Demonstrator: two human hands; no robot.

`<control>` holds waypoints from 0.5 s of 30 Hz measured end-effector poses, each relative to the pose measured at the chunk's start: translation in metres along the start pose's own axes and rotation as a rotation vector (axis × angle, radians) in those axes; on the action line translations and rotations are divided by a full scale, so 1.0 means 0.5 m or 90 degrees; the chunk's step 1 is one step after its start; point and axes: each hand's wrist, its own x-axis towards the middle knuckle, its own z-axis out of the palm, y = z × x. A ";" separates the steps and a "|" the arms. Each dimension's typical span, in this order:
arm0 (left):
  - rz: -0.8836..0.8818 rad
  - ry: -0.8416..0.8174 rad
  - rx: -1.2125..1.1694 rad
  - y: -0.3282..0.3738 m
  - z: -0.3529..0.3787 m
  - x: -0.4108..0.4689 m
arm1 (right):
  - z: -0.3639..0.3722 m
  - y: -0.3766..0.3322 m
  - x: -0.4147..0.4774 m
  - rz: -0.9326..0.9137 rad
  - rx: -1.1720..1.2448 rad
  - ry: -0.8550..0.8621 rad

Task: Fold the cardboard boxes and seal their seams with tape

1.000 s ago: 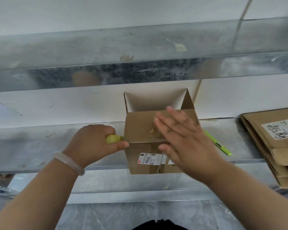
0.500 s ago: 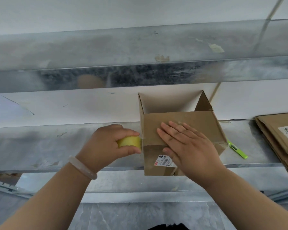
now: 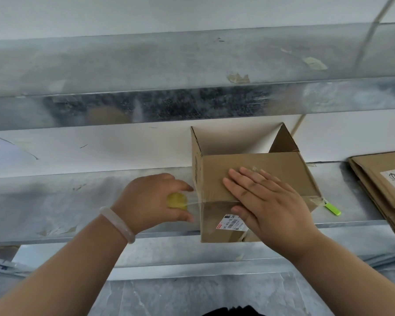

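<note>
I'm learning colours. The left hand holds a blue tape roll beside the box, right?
No, the head view shows the tape roll is yellow; the left hand does hold it beside the box.

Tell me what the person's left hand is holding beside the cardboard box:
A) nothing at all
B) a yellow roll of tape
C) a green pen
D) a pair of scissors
B: the left hand grips a yellow roll of tape just left of the cardboard box, with a clear strip stretched from the roll to the box's edge. The green pen lies untouched at the box's right.
</note>
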 end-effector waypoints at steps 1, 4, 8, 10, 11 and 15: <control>-0.009 0.013 -0.079 -0.003 0.001 -0.005 | 0.001 0.000 0.000 0.000 0.001 0.002; 0.008 0.105 -0.228 -0.020 0.014 -0.017 | 0.002 0.002 -0.003 -0.001 0.001 -0.003; 0.027 0.136 -0.282 -0.014 0.029 -0.024 | -0.004 0.003 -0.002 -0.023 -0.006 -0.024; 0.005 0.153 -0.279 0.001 0.039 -0.013 | -0.011 0.006 -0.003 -0.036 0.005 -0.033; -0.005 0.165 -0.266 0.010 0.044 -0.007 | -0.017 0.012 -0.005 -0.049 0.035 -0.022; -0.011 0.186 -0.242 0.041 0.054 0.004 | -0.040 0.064 -0.046 0.027 0.312 0.200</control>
